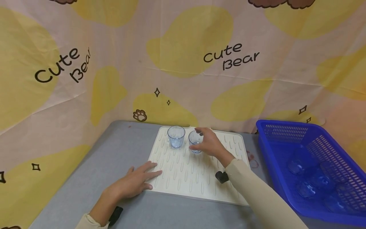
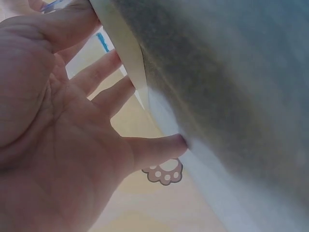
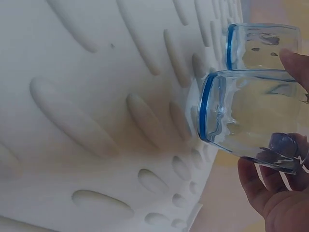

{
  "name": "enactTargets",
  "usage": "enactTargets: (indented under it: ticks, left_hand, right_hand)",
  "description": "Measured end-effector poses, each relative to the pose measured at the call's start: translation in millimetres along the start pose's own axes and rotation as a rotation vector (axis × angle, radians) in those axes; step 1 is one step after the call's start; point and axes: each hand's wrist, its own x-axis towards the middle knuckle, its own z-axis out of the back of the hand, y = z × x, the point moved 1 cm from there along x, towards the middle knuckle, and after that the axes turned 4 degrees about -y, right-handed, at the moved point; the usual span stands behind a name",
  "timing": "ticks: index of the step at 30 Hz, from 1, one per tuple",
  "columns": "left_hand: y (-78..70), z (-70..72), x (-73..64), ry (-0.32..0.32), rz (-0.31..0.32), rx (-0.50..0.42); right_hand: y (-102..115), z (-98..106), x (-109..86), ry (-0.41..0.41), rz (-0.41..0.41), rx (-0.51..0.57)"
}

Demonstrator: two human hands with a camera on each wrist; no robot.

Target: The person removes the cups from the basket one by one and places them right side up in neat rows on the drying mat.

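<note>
- Glass tumbler, pinched near its rim by my right hand, thumb and fingers on opposite sides; upright at 12 o'clock on the white mat.
- Second tumbler, just beside it at 9 o'clock.
- My left hand rests on the mat's 8 o'clock edge, fingers spread.
- Blue basket, off the mat's 3 o'clock side, more tumblers inside.

Clear, bluish round tumblers look glassy, smooth and glossy; the cream rectangular mat looks matt and ridged. The slotted blue rectangular basket at right looks plastic.
</note>
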Motion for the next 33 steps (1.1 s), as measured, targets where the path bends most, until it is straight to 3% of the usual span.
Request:
enactTargets:
  ticks: [13,25,33]
  left_hand:
    - [2.7,-0.4,-2.8,-0.02,-0.03,0.019]
    - [1.6,1.6,-2.5,-0.017,-0.007,0.015]
    - [-0.7,1.2,0.4,-0.018,-0.024,0.006]
  right_hand:
    - [-3.2,-5.8,10.5,-0.007,-0.02,-0.037]
    - [-3.8,-6.9,11.9,-0.001,-0.074,-0.004]
    - [-10.9,12.9,3.7,0.006,-0.065,0.075]
